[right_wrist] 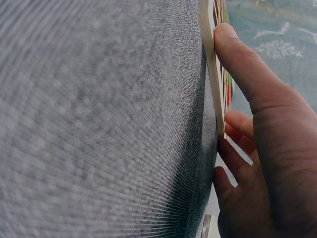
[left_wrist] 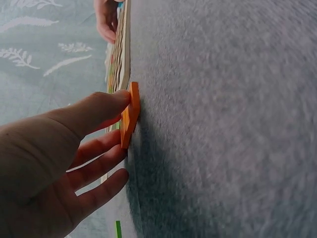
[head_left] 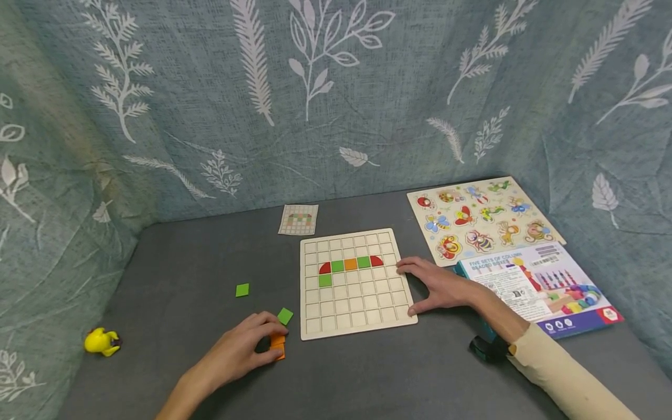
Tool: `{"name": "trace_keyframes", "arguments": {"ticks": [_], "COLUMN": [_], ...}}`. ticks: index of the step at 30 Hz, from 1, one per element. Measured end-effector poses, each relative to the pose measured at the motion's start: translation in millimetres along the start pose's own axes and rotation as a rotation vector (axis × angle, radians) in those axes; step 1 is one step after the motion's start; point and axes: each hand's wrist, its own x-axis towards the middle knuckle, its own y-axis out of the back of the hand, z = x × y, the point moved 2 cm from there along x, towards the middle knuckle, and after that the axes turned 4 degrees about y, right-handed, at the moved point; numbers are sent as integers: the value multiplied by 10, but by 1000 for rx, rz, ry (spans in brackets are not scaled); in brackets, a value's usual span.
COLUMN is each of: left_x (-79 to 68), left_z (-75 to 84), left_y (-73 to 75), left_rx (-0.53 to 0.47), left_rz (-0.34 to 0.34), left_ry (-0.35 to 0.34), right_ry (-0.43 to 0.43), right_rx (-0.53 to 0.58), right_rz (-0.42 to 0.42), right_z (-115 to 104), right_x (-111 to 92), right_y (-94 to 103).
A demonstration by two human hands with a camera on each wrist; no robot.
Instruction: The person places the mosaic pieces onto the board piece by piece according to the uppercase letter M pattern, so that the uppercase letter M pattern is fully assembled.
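My left hand (head_left: 238, 349) pinches an orange square tile (left_wrist: 131, 116) between thumb and fingertips, low over the table. Another orange tile (head_left: 280, 346) shows beside its fingers in the head view. Just past the fingertips lies a green square tile (head_left: 285, 316), with a second green tile (head_left: 242, 290) farther left. A wooden grid board (head_left: 341, 306) holds a row of red, green and orange tiles, red quarter-rounds at both ends, plus one green tile (head_left: 325, 280) below the left end. At the board's right edge rests my right hand (head_left: 441, 286), thumb and fingers spread along it.
A pattern card (head_left: 298, 220) lies behind the board. To the right are an insect puzzle board (head_left: 475, 219) and a boxed bead set (head_left: 541, 291). A small yellow toy (head_left: 101, 341) stands at far left, and a dark object (head_left: 488, 350) lies under the right forearm.
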Motion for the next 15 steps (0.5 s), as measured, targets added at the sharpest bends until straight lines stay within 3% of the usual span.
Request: {"name": "trace_keyframes", "arguments": {"ticks": [15], "left_x": [-20], "left_z": [-39], "left_y": [32], "left_rx": [-5], "left_rz": [-44], "left_ry": [3], "right_ry": [0], "right_rx": [6], "right_rz": [-2], "right_z": [5], "right_x": [7], "right_y": [6]}}
